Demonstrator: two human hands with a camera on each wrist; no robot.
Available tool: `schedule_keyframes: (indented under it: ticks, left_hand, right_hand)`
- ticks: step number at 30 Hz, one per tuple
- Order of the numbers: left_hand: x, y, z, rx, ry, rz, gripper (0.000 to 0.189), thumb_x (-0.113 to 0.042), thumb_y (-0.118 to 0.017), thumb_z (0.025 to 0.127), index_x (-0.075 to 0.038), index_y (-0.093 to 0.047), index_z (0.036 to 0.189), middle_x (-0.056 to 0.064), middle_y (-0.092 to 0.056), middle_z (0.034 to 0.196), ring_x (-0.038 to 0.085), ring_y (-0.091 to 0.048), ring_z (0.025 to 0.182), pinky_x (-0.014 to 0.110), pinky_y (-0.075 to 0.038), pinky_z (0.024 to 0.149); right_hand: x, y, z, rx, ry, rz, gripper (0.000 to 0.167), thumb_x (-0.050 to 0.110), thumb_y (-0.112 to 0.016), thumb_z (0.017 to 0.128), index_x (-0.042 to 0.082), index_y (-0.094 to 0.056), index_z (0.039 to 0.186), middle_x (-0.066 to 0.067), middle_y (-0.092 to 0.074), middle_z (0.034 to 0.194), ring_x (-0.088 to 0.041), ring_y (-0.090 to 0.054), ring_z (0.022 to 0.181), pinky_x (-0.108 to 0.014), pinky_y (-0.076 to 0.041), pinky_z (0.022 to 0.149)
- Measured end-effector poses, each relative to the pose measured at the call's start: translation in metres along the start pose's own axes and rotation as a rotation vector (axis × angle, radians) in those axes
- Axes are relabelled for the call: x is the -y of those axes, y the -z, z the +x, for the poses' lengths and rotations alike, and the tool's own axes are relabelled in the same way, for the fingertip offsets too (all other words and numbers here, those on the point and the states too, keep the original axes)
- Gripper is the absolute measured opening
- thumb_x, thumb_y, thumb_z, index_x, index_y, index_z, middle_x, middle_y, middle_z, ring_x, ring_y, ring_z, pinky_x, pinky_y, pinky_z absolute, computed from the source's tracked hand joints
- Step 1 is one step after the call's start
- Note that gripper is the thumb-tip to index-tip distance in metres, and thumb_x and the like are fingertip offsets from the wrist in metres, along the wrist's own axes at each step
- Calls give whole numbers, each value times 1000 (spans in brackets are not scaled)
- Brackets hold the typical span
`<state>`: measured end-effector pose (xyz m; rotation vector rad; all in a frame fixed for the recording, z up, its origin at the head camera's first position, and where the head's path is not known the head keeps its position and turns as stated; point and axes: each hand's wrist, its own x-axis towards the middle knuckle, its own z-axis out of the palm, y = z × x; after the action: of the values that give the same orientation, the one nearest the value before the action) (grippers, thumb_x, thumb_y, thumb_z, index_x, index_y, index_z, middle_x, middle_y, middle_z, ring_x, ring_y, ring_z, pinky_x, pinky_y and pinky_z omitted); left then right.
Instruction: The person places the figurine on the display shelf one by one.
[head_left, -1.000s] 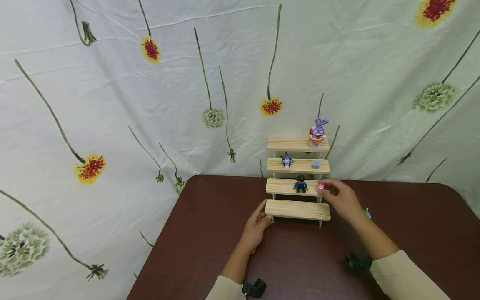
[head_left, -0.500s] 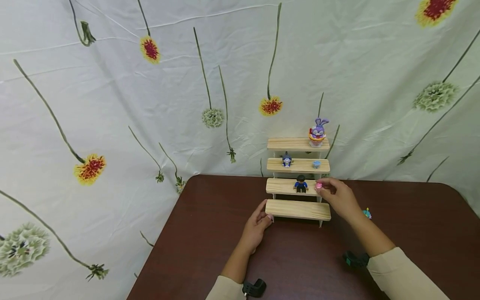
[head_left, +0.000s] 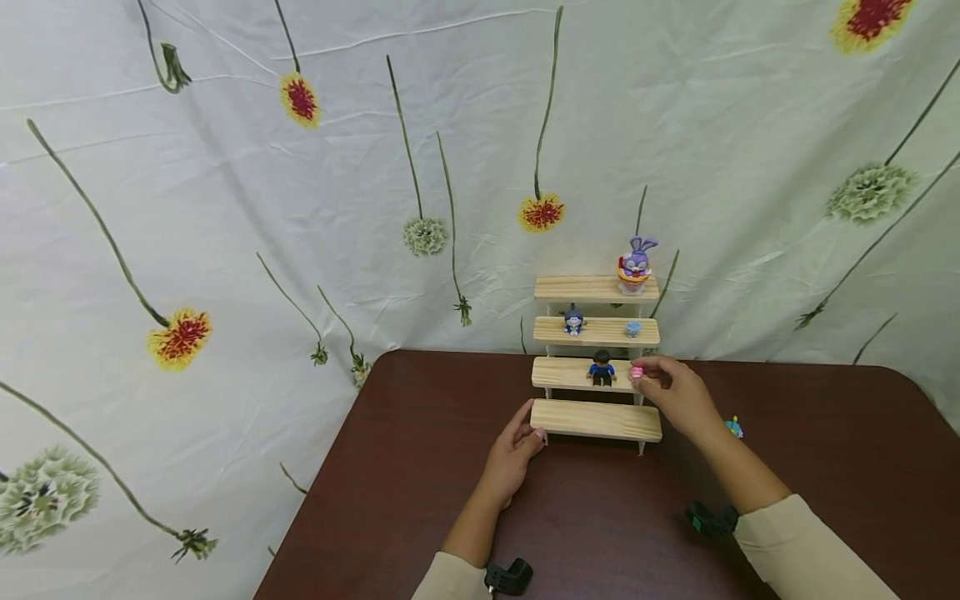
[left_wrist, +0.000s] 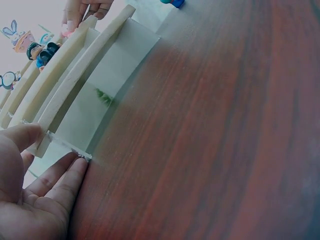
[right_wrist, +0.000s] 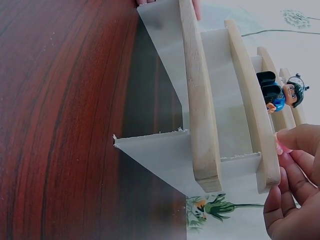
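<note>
A small pink toy figure (head_left: pixel 637 372) is pinched between the thumb and fingers of my right hand (head_left: pixel 677 398), right at the right end of the third tier down of a wooden step display stand (head_left: pixel 596 418). My left hand (head_left: pixel 512 460) holds the left end of the stand's lowest plank, with fingers at the side support in the left wrist view. Beside the pink toy sits a black-haired toy figure (head_left: pixel 602 368) in blue and black. In the right wrist view, the fingers (right_wrist: pixel 295 175) partly hide the pink toy (right_wrist: pixel 283 145).
One tier up are a dark blue figure (head_left: pixel 573 320) and a light blue small toy (head_left: pixel 632 329). A purple bunny figure (head_left: pixel 635 267) stands on the top tier. A small turquoise toy (head_left: pixel 733 427) lies on the brown table (head_left: pixel 600 533), right of the stand. Flowered cloth (head_left: pixel 360 167) hangs behind.
My right hand has moved slightly left with the pink toy, further over the third tier. The left hand stays at the stand's lower left end.
</note>
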<state>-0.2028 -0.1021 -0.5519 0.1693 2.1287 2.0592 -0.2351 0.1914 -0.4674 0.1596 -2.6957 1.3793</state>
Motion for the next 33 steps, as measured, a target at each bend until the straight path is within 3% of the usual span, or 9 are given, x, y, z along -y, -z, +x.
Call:
schedule_keyframes:
  ticks: [11, 22, 33]
  left_hand:
    - [-1, 0, -1, 5, 2, 4, 62, -23, -58, 104, -22, -31, 160, 18, -62, 128, 26, -63, 119, 34, -52, 109]
    - [-2, -1, 0, -3, -1, 4, 60, -21, -59, 104, -24, -35, 159, 20, -62, 130, 28, -63, 122, 37, -53, 109]
    - [-2, 0, -1, -2, 0, 3, 61, -20, -58, 104, -22, -33, 160, 20, -62, 130, 27, -63, 121, 36, -52, 109]
  right_hand:
    - [-1, 2, 0, 9, -5, 34, 37, 22, -64, 100, 5, -63, 134, -16, -69, 120, -23, -60, 107, -22, -48, 84]
    - [1, 6, -4, -63, 28, 81, 42, 29, -67, 99, 4, -63, 134, -16, -71, 118, 10, -54, 92, -13, -47, 77]
    - [4, 11, -12, -93, 24, 114, 40, 28, -66, 101, 4, -63, 133, -17, -69, 126, 17, -50, 94, -5, -45, 79]
